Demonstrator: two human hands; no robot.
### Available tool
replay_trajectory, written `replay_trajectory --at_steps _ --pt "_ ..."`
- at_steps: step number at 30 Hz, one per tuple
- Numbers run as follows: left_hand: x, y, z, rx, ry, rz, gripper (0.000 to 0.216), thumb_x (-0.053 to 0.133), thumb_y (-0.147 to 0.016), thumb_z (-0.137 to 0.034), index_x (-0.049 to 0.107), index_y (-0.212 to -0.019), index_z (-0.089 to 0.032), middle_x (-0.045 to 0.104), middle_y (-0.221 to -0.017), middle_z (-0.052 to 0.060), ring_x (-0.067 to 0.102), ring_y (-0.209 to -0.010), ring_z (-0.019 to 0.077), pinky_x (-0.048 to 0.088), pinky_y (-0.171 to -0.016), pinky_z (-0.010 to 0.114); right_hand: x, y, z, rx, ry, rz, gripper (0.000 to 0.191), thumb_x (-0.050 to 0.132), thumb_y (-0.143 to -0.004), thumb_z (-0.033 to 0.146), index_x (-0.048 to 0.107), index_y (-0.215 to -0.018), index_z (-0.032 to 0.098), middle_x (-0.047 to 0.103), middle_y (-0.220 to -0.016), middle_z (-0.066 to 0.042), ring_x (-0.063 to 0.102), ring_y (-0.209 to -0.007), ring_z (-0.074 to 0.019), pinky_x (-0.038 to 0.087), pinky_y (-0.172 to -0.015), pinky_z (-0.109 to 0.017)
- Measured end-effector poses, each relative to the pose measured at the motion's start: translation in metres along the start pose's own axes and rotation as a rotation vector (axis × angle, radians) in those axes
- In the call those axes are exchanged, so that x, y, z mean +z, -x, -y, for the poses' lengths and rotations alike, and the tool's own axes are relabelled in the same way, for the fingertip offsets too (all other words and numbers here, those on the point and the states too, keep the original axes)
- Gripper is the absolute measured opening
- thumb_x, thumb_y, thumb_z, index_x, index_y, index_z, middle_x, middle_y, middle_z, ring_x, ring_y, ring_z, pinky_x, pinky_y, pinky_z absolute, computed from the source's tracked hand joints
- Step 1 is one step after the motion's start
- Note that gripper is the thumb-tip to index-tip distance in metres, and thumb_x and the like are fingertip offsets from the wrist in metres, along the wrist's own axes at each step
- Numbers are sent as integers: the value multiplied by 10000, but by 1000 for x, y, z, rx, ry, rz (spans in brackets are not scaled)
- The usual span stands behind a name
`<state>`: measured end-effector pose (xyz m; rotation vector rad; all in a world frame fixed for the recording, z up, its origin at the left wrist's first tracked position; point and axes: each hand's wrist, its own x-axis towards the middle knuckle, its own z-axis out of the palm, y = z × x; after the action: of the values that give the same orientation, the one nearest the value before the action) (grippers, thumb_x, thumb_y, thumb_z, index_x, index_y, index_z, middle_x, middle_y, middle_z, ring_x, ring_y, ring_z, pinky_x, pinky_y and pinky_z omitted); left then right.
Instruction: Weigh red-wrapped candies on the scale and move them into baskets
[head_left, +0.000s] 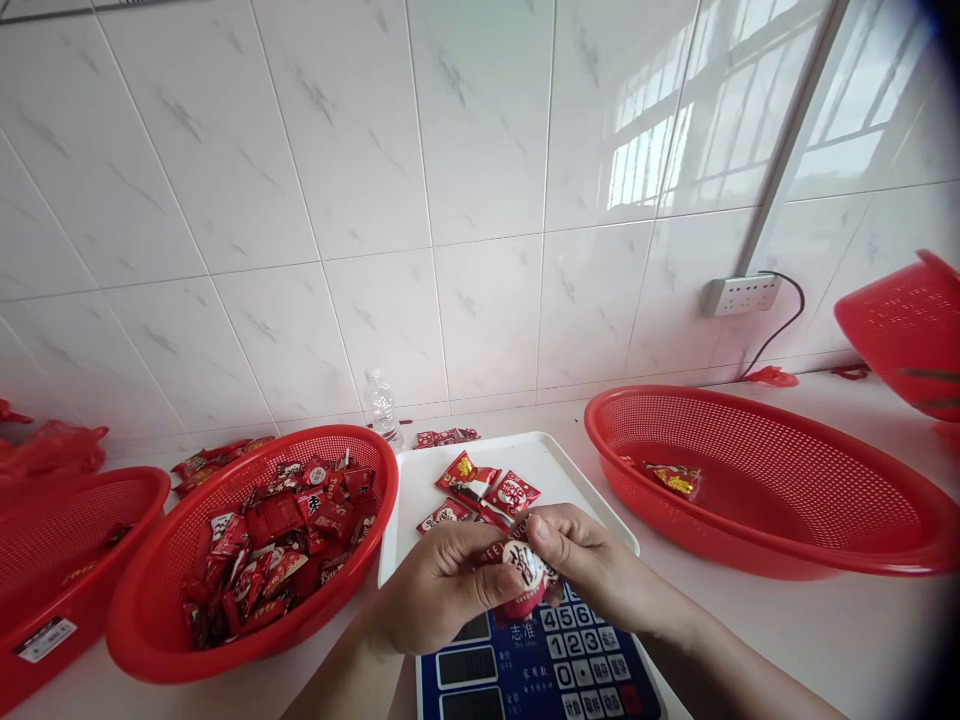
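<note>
Both hands meet over the front of a weighing scale, gripping one small red candy packet (523,568) with white lettering between them. My left hand (442,580) pinches its left side with thumb and fingers. On the upper right side, my right hand (581,550) presses with its thumb. Just beyond the hands, several red candy packets (514,491) lie on the scale's white tray (555,460). Below them is the scale's blue keypad panel (529,675), partly covered by the hands.
On the left stands a red basket (382,480) full of red packets, beside another red basket (142,490). A large red basket (720,410) on the right holds a few packets. Behind the tray are a clear bottle (381,405) and a packet strip (448,437). A socket (742,296) is on the wall.
</note>
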<state>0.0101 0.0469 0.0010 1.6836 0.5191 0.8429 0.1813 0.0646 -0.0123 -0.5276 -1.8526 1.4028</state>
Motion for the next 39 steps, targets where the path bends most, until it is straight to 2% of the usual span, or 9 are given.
replay_trajectory --at_steps 5,8,11,16,22,27,32,35,39 --pt "0 -6 6 -13 -288 -304 336 512 -886 -407 536 -677 -146 431 -635 -21 371 -618 104 335 -584 239 -4 -1 1 -184 679 -381 439 423 -913 465 406 -561 203 418 -530 19 351 -493 -103 265 -468 -245" --pt "0 -7 8 -11 -386 -366 342 528 -879 -395 519 -639 -152 419 -627 -25 364 -621 107 333 -575 237 -5 -1 1 -278 864 -413 414 443 -913 407 392 -555 205 400 -525 19 346 -496 -111 246 -480 -262" --pt "-1 -5 7 -21 -264 -277 311 536 -875 -406 588 -716 -144 489 -666 -8 430 -652 114 385 -626 248 -2 1 5 -196 672 -343 411 424 -923 425 420 -578 200 433 -545 16 379 -506 -107 283 -485 -247" --pt "-4 2 -2 -44 70 -1 440 566 -801 -559 656 -747 -133 586 -661 37 559 -653 148 452 -659 283 6 4 9 -19 23 -22 512 340 -929 537 561 -665 160 573 -591 -19 446 -506 -97 353 -487 -226" --pt "-3 3 0 -41 196 94 454 512 -844 -541 677 -746 -129 630 -697 86 612 -681 184 478 -616 293 7 0 0 18 -245 87 537 396 -908 555 578 -619 141 569 -532 -6 400 -437 -70 298 -439 -203" --pt "-7 1 10 52 45 -150 490 371 -922 -506 638 -770 -125 640 -728 93 604 -689 170 474 -665 292 3 -7 -6 134 -492 -34 542 472 -829 638 510 -575 160 408 -440 53 329 -393 -65 231 -395 -199" --pt "-25 -2 15 31 -606 -619 281 466 -902 -411 628 -865 -184 651 -818 54 578 -778 182 450 -724 293 -17 -15 1 124 -667 -347 519 614 -737 620 368 -563 197 285 -480 88 218 -419 -57 207 -389 -191" --pt "-30 -4 17 -2 -743 -622 229 516 -871 -395 632 -891 -199 659 -882 57 579 -819 203 445 -737 312 -27 -16 7 54 -662 -474 479 626 -751 576 383 -578 201 284 -500 84 224 -427 -64 221 -387 -193" --pt "-18 -5 16 -24 -362 -407 354 497 -885 -444 580 -1124 -196 641 -1021 85 602 -872 192 476 -780 317 -23 -14 3 28 -500 -498 493 538 -792 626 415 -583 197 363 -503 64 299 -433 -71 265 -410 -210"
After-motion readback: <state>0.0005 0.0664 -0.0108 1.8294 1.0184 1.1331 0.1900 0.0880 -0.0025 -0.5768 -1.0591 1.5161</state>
